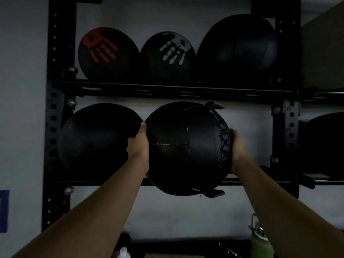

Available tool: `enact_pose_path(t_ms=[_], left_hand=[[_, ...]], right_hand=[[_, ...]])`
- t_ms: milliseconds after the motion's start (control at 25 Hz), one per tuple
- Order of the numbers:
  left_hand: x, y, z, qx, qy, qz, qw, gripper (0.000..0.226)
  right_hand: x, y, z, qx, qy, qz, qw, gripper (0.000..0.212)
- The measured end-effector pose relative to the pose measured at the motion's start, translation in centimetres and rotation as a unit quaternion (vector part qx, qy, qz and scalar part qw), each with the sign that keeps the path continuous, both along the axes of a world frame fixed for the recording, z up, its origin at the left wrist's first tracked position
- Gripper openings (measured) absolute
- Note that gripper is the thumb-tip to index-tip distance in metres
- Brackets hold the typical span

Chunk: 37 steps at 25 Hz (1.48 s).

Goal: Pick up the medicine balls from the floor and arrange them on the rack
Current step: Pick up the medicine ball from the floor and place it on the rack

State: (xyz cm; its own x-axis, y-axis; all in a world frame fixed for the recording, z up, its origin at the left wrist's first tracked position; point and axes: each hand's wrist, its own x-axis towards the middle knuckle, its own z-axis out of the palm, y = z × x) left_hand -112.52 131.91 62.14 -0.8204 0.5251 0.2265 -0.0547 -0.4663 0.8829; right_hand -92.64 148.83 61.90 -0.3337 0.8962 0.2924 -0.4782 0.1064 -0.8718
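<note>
A black stitched medicine ball [186, 148] with laced seams and purple tabs is held between my left hand [138, 146] and my right hand [237, 149], one palm on each side. It is level with the lower shelf of the black rack [167, 89], in the middle of that shelf. Another black ball [96, 138] rests on the lower shelf at the left, touching or nearly touching my left hand. The upper shelf holds three balls: one with a red handprint [106, 53], one with a white handprint [169, 56] and a plain large one [238, 49].
The rack's right upright [284, 127] leaves a gap on the lower shelf beside the held ball. A further dark ball [323, 144] sits in the neighbouring bay at the right. A green bottle [260, 241] and a pale bottle top [123, 253] stand low down. A white wall lies behind.
</note>
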Motion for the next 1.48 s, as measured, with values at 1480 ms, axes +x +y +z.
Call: enact_pose_path(t_ms=[1480], left_hand=[[-4.8, 16.0, -0.5, -0.135, 0.257, 0.261, 0.921, 0.063]], right_hand=[[-12.0, 10.4, 0.3, 0.301, -0.322, -0.177, 0.88, 0.081]])
